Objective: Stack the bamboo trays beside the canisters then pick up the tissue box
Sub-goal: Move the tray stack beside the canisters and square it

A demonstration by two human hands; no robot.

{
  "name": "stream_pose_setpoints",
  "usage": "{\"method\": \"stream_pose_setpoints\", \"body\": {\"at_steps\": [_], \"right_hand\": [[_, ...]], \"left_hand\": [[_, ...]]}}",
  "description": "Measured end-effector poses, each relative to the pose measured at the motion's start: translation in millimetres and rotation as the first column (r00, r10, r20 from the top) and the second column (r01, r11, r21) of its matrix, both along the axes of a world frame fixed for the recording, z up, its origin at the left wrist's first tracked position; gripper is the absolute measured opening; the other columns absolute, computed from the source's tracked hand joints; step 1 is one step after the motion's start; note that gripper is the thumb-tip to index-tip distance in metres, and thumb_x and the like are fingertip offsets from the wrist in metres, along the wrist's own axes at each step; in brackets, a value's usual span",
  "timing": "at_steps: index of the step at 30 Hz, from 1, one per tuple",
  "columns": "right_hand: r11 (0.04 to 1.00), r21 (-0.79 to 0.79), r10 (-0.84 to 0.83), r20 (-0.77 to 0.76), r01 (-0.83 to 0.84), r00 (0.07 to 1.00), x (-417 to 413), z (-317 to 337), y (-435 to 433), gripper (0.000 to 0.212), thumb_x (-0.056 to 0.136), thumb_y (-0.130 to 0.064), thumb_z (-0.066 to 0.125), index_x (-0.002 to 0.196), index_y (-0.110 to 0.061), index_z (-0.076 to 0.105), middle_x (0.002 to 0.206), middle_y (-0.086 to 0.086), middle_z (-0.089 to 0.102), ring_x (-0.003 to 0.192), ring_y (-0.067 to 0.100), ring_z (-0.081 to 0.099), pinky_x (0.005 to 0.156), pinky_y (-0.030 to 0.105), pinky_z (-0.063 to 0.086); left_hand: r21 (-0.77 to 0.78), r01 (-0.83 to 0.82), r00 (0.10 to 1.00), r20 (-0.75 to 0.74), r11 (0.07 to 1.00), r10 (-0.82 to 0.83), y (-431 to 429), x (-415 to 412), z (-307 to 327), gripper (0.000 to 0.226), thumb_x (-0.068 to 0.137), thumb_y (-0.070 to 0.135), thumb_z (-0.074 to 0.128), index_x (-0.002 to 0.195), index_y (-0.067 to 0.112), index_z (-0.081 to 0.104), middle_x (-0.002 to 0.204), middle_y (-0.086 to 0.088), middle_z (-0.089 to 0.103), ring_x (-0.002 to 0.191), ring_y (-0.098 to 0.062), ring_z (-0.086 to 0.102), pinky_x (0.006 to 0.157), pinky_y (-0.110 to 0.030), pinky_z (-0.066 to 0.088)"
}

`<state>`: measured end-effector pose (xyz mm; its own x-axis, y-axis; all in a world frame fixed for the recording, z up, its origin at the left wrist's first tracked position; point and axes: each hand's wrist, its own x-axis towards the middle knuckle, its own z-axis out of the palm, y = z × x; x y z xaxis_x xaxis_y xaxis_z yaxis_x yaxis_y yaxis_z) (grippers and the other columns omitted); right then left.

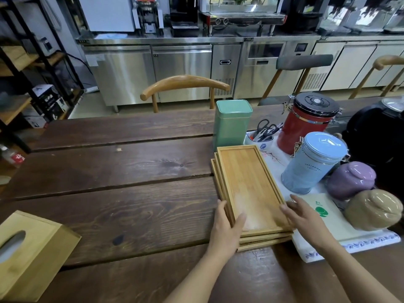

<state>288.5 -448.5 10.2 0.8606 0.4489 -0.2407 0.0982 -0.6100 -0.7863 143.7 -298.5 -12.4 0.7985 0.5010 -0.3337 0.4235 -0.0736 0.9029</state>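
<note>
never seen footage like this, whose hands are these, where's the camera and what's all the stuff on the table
There is no machine here. A person wears one camera on the head, looking down at their own bare hands. The left hand and right hand rest on the near end of a stack of flat bamboo trays on a dark wooden plank table. Neither lifts anything. Beside the stack stand a green square tin, a red round canister and a pale blue round canister. A bamboo tissue box sits untouched at the near left.

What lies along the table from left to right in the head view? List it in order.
Tissue box → left hand → stack of bamboo trays → right hand → tan jar.
</note>
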Motion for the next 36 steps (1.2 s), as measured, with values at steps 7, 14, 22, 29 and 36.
{"method": "stream_pose_setpoints", "body": {"at_steps": [7, 14, 22, 29, 36], "right_hand": [[0.982, -0.036, -0.181, 0.125, 0.186, 0.976, 5, -7, 32, 0.023, 0.089, -0.013, 0.049, 0.085, 0.007, 0.061, 0.087, 0.028, 0.065, 0.080, 0.040, 0.056, 0.072, 0.046, 0.045], [0.968, -0.165, -0.128, 0.315, 0.187, 0.940, 5, -18, 35, 0.020, 0.087, -0.001, 0.042, 0.076, 0.008, 0.056, 0.076, 0.029, 0.062, 0.074, 0.041, 0.052, 0.061, 0.039, 0.034], [0.974, -0.165, -0.087, 0.350, 0.154, 0.932, 3, -18, 34, 0.020, 0.089, -0.002, 0.043, 0.088, 0.005, 0.062, 0.085, 0.028, 0.065, 0.078, 0.040, 0.054, 0.065, 0.035, 0.034], [0.975, -0.161, -0.096, 0.316, 0.153, 0.944, 4, -17, 35, 0.022, 0.090, -0.004, 0.044, 0.100, 0.002, 0.062, 0.098, 0.026, 0.066, 0.092, 0.041, 0.055, 0.072, 0.035, 0.035], [0.978, -0.149, -0.093, 0.312, 0.146, 0.945, 3, -14, 32, 0.023, 0.090, -0.006, 0.047, 0.106, 0.001, 0.062, 0.104, 0.025, 0.066, 0.097, 0.040, 0.056, 0.075, 0.033, 0.035]], "left_hand": [[-0.219, -0.041, 0.997, -0.071, 0.975, 0.025, -2, 14, 0, 0.070, 0.096, 0.046, 0.036, 0.148, 0.035, -0.009, 0.161, 0.009, -0.007, 0.148, -0.018, 0.006, 0.121, -0.043, 0.010], [-0.244, -0.039, 0.998, -0.056, 0.969, 0.026, -1, 11, 2, 0.068, 0.097, 0.046, 0.035, 0.148, 0.038, -0.009, 0.161, 0.010, -0.006, 0.148, -0.019, 0.005, 0.121, -0.044, 0.009], [-0.267, -0.054, 0.998, -0.049, 0.962, 0.042, -4, 12, 2, 0.068, 0.097, 0.045, 0.036, 0.147, 0.039, -0.009, 0.162, 0.007, 0.002, 0.147, -0.021, 0.011, 0.120, -0.047, 0.014], [-0.297, -0.072, 0.997, -0.047, 0.952, 0.061, -8, 13, 5, 0.068, 0.098, 0.044, 0.034, 0.146, 0.041, -0.013, 0.162, 0.007, 0.000, 0.147, -0.020, 0.010, 0.120, -0.046, 0.013], [-0.369, -0.107, 0.994, -0.013, 0.923, 0.110, -21, 13, 9, 0.074, 0.099, 0.035, 0.037, 0.144, 0.036, -0.022, 0.159, 0.008, -0.018, 0.147, -0.018, -0.003, 0.119, -0.042, 0.006]]}}
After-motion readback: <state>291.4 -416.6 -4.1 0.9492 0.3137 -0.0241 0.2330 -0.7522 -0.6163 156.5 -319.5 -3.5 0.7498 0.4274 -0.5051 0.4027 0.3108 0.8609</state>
